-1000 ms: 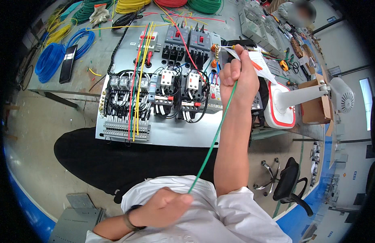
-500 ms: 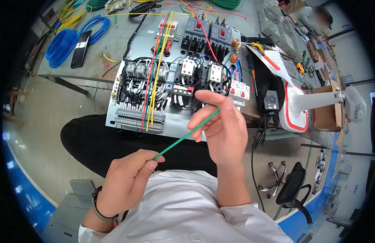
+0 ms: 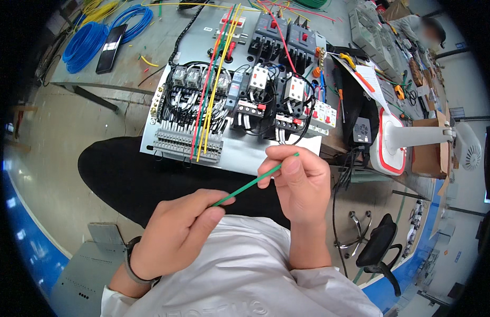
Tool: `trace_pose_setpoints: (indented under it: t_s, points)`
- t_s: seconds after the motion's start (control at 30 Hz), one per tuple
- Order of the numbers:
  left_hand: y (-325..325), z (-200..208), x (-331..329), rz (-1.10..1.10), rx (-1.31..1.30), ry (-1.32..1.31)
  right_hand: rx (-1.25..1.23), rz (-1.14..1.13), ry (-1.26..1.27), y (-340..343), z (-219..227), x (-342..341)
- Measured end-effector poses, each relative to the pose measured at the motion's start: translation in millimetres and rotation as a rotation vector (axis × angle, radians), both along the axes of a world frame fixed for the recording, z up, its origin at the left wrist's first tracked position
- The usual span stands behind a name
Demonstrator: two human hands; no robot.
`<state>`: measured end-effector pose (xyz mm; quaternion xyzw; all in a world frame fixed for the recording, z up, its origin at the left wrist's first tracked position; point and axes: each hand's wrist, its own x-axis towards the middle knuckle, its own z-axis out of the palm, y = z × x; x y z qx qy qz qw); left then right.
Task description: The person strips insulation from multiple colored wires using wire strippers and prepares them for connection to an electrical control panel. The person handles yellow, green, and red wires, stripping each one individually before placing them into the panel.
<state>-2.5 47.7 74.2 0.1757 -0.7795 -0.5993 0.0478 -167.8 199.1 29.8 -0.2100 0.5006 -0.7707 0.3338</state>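
A straight piece of green wire (image 3: 250,183) spans the gap between my two hands, above my lap. My left hand (image 3: 182,224) is closed, pinching its lower left end between thumb and forefinger. At the upper right end, the thumb and fingers of my right hand (image 3: 303,182) are closed round it, and a short tip pokes out past them. Just beyond my hands lies an electrical panel (image 3: 242,157) with relays, breakers, contactors and a grey terminal block (image 3: 184,145). Red, green and yellow wires (image 3: 209,100) lie loose across the panel.
Blue wire coils (image 3: 84,48) and a black phone (image 3: 112,48) lie on the bench at left. To the right are a screwdriver (image 3: 338,84), papers, a white and red fan (image 3: 390,138) and a cardboard box (image 3: 432,129). A black chair (image 3: 380,245) stands behind; another person sits at far right.
My right hand has come down slightly and closed its fingers more round the wire. My left hand has shifted a little to the right. The view has shifted slightly.
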Motion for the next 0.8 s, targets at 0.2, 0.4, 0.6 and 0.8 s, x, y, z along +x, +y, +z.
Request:
trace_pose_setpoints:
  t_s: [0.2, 0.4, 0.6, 0.8]
  points:
    - [6, -16, -2, 0.011, -0.137, 0.103, 0.069, -0.071, 0.050, 3, 0, 13]
    - [6, -14, 2, 0.015, -0.165, 0.086, 0.166, -0.065, 0.146, 4, 5, 12]
    - [7, -11, 2, 0.009, -0.127, 0.061, 0.143, 0.017, 0.027, 6, 7, 8]
    - [8, -16, 1, 0.042, -0.066, 0.091, 0.090, 0.074, -0.067, 2, -4, 23]
